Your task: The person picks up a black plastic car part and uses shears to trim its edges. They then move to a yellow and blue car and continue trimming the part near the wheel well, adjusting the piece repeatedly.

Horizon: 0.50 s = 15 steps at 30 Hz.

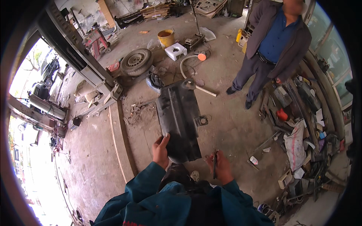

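Left hand [161, 151] clamped on black panel [177, 120], right hand [222, 165] gripping slim dark tool [215, 169], red lettering [135, 223] on teal jacket [160, 205]

The panel [180, 120] is black, the tool [215, 165] dark, the sleeves [145, 181] deep teal and the floor [230, 130] grey-brown. The bucket [166, 42] is yellow, the foam [172, 54] white, the disc [202, 57] orange, the stand [94, 42] faded red. Nearby are a plain blue shirt [279, 35], a brownish-grey jacket [260, 32] and a pinkish-white sack [295, 145].
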Each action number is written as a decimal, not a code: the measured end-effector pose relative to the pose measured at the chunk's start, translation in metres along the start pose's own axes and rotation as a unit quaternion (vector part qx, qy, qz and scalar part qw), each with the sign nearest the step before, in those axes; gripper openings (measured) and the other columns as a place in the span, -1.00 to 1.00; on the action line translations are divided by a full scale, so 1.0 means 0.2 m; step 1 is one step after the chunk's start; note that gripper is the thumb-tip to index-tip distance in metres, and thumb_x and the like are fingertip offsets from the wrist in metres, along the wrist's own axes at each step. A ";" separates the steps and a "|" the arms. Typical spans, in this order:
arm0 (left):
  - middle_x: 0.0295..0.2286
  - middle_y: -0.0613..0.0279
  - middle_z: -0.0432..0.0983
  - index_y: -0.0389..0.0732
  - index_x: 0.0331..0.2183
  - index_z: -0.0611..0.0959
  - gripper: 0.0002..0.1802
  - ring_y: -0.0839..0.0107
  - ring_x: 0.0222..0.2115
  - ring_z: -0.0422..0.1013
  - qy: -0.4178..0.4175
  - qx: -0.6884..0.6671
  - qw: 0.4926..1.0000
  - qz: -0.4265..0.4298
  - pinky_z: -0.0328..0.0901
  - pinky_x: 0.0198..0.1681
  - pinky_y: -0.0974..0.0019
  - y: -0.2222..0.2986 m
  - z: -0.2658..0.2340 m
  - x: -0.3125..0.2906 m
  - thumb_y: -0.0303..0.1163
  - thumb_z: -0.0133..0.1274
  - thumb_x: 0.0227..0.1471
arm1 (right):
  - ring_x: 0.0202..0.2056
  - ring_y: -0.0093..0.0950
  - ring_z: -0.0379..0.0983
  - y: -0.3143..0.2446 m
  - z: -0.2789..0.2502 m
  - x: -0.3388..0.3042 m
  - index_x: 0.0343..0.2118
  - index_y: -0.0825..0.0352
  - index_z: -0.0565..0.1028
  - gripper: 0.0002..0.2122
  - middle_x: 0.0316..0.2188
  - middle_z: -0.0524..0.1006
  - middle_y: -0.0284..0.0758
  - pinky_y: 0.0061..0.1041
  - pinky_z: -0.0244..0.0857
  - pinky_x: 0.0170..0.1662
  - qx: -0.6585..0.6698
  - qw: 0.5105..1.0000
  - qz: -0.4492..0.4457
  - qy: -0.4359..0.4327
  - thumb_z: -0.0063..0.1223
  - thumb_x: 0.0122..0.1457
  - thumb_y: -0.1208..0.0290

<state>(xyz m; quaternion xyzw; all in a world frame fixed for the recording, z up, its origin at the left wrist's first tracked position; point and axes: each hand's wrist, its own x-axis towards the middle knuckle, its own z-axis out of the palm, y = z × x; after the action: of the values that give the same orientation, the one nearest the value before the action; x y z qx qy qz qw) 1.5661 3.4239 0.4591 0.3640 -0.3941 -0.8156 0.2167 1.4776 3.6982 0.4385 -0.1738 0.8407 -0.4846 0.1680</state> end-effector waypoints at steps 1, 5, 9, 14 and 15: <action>-0.12 0.14 0.67 -0.48 0.02 0.66 -0.48 0.38 -0.13 0.56 0.014 0.013 1.000 -0.007 0.43 -0.03 0.30 0.01 0.03 0.05 -0.19 0.32 0.29 | -0.38 -0.06 0.60 -0.01 0.00 0.04 -0.27 0.35 0.41 -0.59 -0.44 0.59 -0.09 -0.18 0.43 -0.30 -0.018 1.000 -0.011 0.001 0.42 0.26 0.15; -0.13 0.14 0.68 -0.48 0.00 0.67 -0.50 0.39 -0.16 0.57 0.004 0.025 1.000 0.006 0.43 -0.05 0.32 0.03 0.12 0.29 -0.20 0.32 0.29 | -0.40 0.01 0.58 -0.10 0.00 0.26 -0.29 0.37 0.41 -0.55 -0.47 0.57 -0.06 -0.15 0.41 -0.33 -0.012 0.999 0.005 -0.031 0.40 0.27 0.06; -0.15 0.14 0.68 -0.48 0.00 0.67 -0.49 0.38 -0.17 0.57 -0.026 0.009 1.000 -0.001 0.43 -0.04 0.32 0.09 0.27 0.56 -0.19 0.33 0.28 | -0.40 0.03 0.57 -0.23 -0.01 0.53 -0.29 0.37 0.42 -0.52 -0.50 0.56 -0.02 -0.14 0.40 -0.32 -0.035 0.999 0.001 0.030 0.41 0.25 0.03; -0.11 0.10 0.67 -0.48 0.04 0.64 -0.47 0.33 -0.12 0.58 -0.027 0.045 0.999 -0.015 0.44 0.00 0.25 0.24 0.46 0.94 -0.16 0.26 0.34 | -0.42 0.05 0.54 -0.34 -0.01 0.91 -0.30 0.37 0.45 -0.55 -0.50 0.55 0.01 -0.17 0.40 -0.33 -0.159 0.986 0.033 -0.030 0.41 0.26 0.04; -0.11 0.10 0.67 -0.48 0.04 0.64 -0.46 0.33 -0.12 0.57 -0.030 0.044 0.998 -0.020 0.44 0.01 0.25 0.28 0.50 1.02 -0.15 0.26 0.34 | -0.43 0.01 0.56 -0.35 -0.01 0.99 -0.30 0.37 0.46 -0.59 -0.50 0.55 0.01 -0.18 0.39 -0.34 -0.135 0.991 -0.006 0.019 0.39 0.28 0.09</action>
<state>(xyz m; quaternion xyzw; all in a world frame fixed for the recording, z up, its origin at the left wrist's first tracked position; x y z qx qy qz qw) 1.3624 3.3077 0.4591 0.3568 -0.4283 -0.8122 0.1720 1.3104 3.5772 0.4789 -0.1910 0.9004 -0.3706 0.1244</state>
